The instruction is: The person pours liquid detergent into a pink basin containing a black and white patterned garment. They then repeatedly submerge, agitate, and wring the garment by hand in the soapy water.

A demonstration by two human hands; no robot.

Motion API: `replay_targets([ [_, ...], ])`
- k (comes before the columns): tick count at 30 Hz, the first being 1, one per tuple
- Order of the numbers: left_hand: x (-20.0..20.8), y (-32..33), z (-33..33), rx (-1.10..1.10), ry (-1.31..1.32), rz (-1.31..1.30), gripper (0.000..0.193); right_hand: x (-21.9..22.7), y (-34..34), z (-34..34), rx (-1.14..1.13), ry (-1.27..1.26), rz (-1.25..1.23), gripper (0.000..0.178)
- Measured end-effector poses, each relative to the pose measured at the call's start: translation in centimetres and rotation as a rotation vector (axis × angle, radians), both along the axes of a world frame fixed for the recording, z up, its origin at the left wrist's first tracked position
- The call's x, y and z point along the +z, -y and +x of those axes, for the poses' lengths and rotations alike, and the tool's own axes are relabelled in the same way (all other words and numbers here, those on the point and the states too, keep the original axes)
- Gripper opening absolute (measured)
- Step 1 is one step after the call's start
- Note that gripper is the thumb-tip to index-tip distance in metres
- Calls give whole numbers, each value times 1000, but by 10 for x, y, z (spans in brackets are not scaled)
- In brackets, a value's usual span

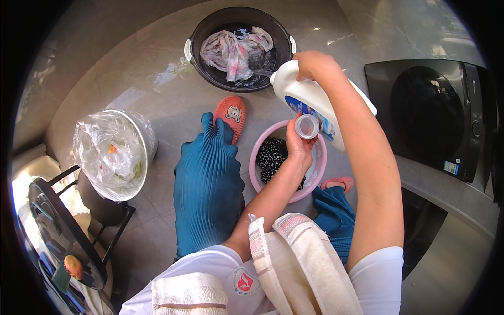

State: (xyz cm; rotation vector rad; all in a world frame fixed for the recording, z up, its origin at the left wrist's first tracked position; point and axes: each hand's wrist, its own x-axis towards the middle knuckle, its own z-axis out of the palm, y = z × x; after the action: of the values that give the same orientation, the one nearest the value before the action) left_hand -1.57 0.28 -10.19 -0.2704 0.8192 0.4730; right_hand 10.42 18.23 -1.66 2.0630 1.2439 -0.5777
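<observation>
**Two hands over the pink basin: bottle tilted, cap held beneath**

Two basins, a bin and a washing machine are seen around the seated person, and places are given here relative to the pink basin [255,157] on the tiled floor.

Far to the left of the pink basin, a round dark table [52,231] with a small orange object on it is seen at the picture's edge. Nearer, still well to the left, a white bin [149,134] lined with a clear plastic bag is standing. Just left of the pink basin, a knee in pleated teal trousers [207,184] is seen, with an orange slipper [231,115] beyond it.

Inside the pink basin a black cloth with white dots [270,155] is lying. Over the basin's far rim, a small clear cap [306,126] is held upright, mouth up, by the left hand [299,149], whose fingers are closed around it from below. Directly above the cap, a white detergent bottle [307,97] with a blue label is tilted, its body running down to the right past the basin. The bottle is gripped firmly near its upper end by the right hand [315,65], fingers wrapped round it.

Beyond the pink basin, a dark basin [197,39] holding wet pink-and-white cloth is seen. Well to the right, a dark front-loading washing machine [430,110] is standing.
</observation>
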Motion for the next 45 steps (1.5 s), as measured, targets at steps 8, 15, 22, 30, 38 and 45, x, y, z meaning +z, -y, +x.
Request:
replay_targets([
  [8, -2, 0, 0, 15, 2, 9, 52, -1, -12, -15, 58, 49, 46, 35],
  [15, -1, 0, -1, 21, 7, -3, 51, -1, -13, -24, 119, 84, 87, 34],
  [22, -3, 2, -1, 15, -5, -8, 46, -1, -14, -28, 82, 123, 25, 54],
  [30, -5, 3, -2, 16, -2, -7, 43, 3, -11, -33, 101, 124, 30, 51],
  [38, -8, 4, -3, 11, 3, -17, 40, 5, -10, -37, 100, 130, 42, 47],
  [45, -9, 5, -4, 7, 12, -15, 39, 2, -2, -34, 162, 90, 166, 32],
])
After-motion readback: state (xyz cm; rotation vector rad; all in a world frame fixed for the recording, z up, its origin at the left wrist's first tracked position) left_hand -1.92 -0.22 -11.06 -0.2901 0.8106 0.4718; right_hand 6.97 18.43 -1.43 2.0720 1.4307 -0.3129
